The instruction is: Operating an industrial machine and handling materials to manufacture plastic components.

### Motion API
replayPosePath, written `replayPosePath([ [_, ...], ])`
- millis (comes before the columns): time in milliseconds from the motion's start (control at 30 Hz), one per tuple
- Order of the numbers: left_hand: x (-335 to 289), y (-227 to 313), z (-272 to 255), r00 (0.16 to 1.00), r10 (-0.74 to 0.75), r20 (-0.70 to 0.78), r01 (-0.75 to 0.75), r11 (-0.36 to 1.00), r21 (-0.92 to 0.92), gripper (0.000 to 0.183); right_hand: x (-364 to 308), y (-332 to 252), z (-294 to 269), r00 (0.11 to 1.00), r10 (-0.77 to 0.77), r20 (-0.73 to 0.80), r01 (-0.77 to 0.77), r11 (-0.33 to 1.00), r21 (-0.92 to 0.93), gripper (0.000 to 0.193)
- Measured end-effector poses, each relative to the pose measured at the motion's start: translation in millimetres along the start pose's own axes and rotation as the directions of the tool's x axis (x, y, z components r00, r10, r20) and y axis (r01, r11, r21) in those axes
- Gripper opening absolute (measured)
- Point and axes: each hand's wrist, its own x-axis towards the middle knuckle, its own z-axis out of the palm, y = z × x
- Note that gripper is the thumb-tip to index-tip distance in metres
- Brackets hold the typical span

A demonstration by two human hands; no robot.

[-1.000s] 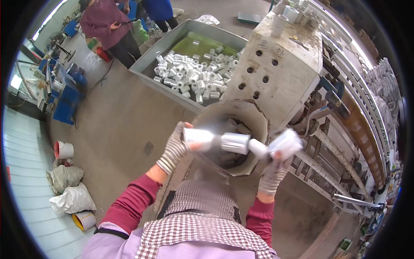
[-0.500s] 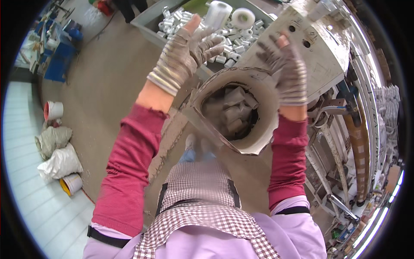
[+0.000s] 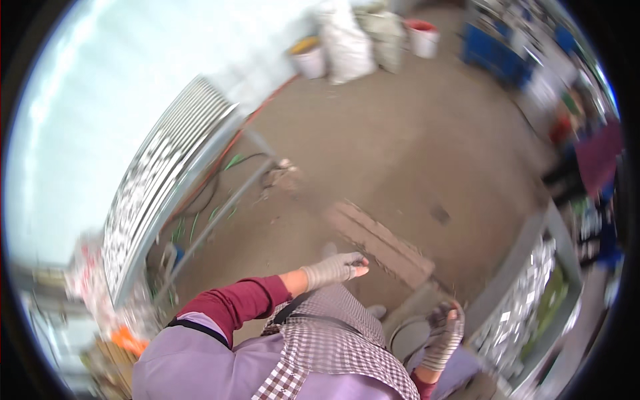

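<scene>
The round, pale-rimmed item (image 3: 408, 337) sits low in the view, just beside the right hand (image 3: 445, 335) and partly covered by the checked apron (image 3: 340, 337). Its rim is light; its contents cannot be told.

Right hand: striped glove, bare fingertips, fingers curled upward. Whether the fingers pinch anything, or touch the rim, cannot be told because of blur.

Left hand (image 3: 338, 269): gloved, half open, fingers loosely bent and pointing right, held in front of the apron with only floor visible beneath the fingertips.

A raised strip (image 3: 383, 243) crosses the floor ahead of both hands. To the right, a grey bin (image 3: 512, 268) contains shiny, silvery pieces, smeared by motion, and a green area. To the left stands a framed rack (image 3: 177, 180) with close, pale rows.

Farther out: buckets (image 3: 311, 63), sacks (image 3: 348, 48), blue equipment (image 3: 492, 50) and a person in maroon (image 3: 598, 160). Any markings are too blurred to read.
</scene>
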Motion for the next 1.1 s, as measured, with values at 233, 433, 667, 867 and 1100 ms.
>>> replayPosePath([
  [233,-101,-106,-163,0.818,-0.265,-0.510,0.078,0.930,-0.358,0.043,51,79,239,0.777,0.377,0.505,-0.117,0.874,-0.472,0.042],
  [433,-93,-138,-251,0.684,-0.449,-0.574,-0.114,0.712,-0.693,0.043,97,94,423,0.621,0.441,0.648,0.058,0.798,-0.600,0.046],
  [667,-68,-114,-344,0.571,-0.472,-0.672,-0.214,0.704,-0.677,0.037,179,135,641,0.417,0.530,0.738,0.287,0.694,-0.661,0.046],
  [867,-36,-118,-366,0.275,-0.687,-0.673,-0.451,0.526,-0.721,0.041,209,269,848,0.144,0.765,0.628,0.396,0.536,-0.745,0.047],
  [1100,-38,-84,-381,0.155,-0.840,-0.519,-0.621,0.326,-0.713,0.042,280,491,1011,-0.231,0.496,0.837,0.943,0.327,0.066,0.052],
])
